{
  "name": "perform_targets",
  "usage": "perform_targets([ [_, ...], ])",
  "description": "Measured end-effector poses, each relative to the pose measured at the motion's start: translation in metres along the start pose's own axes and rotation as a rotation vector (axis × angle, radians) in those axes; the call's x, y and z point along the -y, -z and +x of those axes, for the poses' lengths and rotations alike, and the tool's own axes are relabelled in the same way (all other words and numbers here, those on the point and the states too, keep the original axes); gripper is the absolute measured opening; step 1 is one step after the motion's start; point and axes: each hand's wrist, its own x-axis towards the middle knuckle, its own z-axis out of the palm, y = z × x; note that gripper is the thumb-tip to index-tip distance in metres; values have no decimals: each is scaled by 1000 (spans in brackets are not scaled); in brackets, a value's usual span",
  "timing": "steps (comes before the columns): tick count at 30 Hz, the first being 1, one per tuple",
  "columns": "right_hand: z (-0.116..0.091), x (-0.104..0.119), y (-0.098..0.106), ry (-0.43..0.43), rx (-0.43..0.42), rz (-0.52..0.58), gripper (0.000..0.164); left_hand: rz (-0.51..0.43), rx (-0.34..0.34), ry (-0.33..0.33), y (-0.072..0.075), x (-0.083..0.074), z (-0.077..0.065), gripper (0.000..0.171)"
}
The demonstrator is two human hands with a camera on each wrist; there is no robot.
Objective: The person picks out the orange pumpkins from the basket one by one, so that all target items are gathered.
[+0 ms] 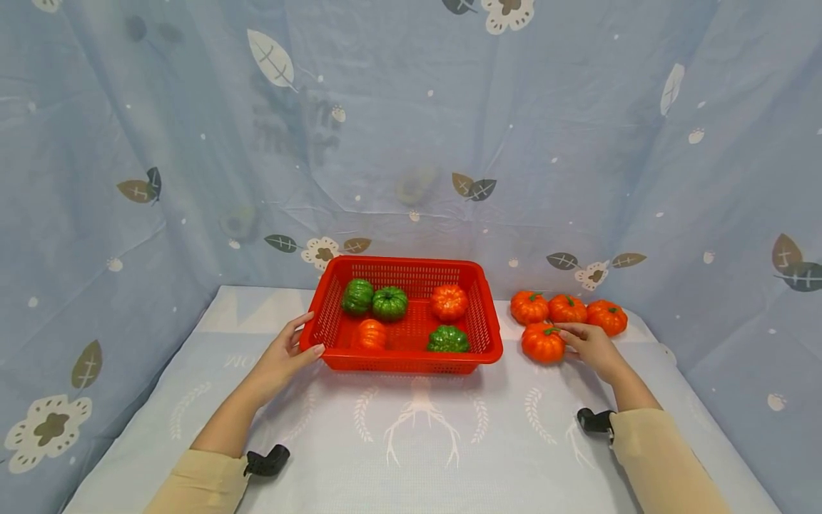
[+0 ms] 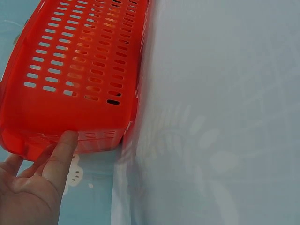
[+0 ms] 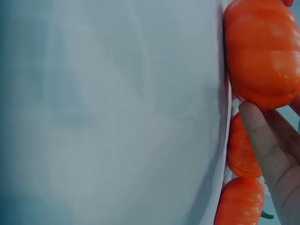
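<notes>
In the head view, my left hand (image 1: 285, 360) touches the left end of a red plastic basket (image 1: 401, 363), fingers and thumb spread at its rim. The thumb lies against the slotted basket wall (image 2: 70, 112) in the left wrist view. Inside the basket are two orange pumpkins (image 1: 449, 303) and three green pumpkins (image 1: 389, 303). To the right of it, my right hand (image 1: 594, 350) holds a small orange pumpkin (image 1: 542, 344) with a green stem, fingers near its top and thumb low on its side. The right wrist view shows the thumb (image 3: 262, 136) against this pumpkin (image 3: 265, 51).
Three more orange pumpkins (image 1: 567, 309) stand in a row behind the right hand, at the table's back right. A pale printed cloth (image 1: 424, 457) covers the table. A blue patterned curtain (image 1: 398, 143) hangs close behind and at both sides.
</notes>
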Motion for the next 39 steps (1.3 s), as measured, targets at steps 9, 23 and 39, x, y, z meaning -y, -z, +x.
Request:
perform_targets([
  [9,-6,7,7,22,61,1,48,-12,8,-4,1,1,0,81],
  [23,-3,12,-6,-45,31,-177,77,-39,20,-44,1,5,2,81],
  [39,1,16,-14,-100,-16,-198,76,-48,15,-21,1,3,0,82],
])
